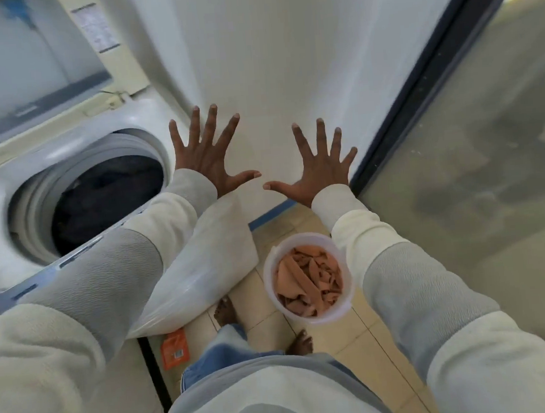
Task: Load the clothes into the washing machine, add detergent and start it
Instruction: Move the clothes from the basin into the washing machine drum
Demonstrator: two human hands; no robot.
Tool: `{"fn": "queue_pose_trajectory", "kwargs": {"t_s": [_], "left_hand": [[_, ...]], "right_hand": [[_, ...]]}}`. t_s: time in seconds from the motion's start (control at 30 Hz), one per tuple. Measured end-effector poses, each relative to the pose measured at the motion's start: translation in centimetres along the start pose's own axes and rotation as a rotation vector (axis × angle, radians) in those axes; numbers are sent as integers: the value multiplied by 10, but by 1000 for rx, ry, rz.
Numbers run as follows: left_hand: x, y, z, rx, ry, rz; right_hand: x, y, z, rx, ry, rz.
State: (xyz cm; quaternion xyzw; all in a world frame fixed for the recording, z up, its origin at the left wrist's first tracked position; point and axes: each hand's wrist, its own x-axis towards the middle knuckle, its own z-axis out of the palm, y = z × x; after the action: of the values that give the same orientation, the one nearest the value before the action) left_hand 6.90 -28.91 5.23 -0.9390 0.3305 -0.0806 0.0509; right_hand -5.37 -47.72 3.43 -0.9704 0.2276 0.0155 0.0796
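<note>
A white top-loading washing machine (8, 181) stands at the left with its lid (25, 62) raised. Dark clothes (101, 200) lie inside the drum. My left hand (208, 152) hovers just right of the drum opening, fingers spread, holding nothing. My right hand (318, 167) is held out beside it, also spread and empty, above the floor near the wall. A clear plastic tub (307, 277) with pinkish-brown pieces inside stands on the floor below my right forearm. An orange sachet (175, 349) lies on the floor by the machine's front.
A white plastic bag (204, 270) hangs or leans against the machine's right side. A white wall (285, 58) is ahead. A dark-framed glass door (472, 158) runs along the right. My bare feet (227, 312) stand on beige floor tiles.
</note>
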Motion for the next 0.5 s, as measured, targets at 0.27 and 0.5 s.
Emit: {"fn": "queue_pose_trajectory", "kwargs": {"t_s": [0.27,0.5], "left_hand": [[-7,115,34,14,-221,344],[-25,162,93,57,-409,547]], "right_hand": [[-66,104,54,64,-130,261],[-104,129,122,103,-333,416]]}}
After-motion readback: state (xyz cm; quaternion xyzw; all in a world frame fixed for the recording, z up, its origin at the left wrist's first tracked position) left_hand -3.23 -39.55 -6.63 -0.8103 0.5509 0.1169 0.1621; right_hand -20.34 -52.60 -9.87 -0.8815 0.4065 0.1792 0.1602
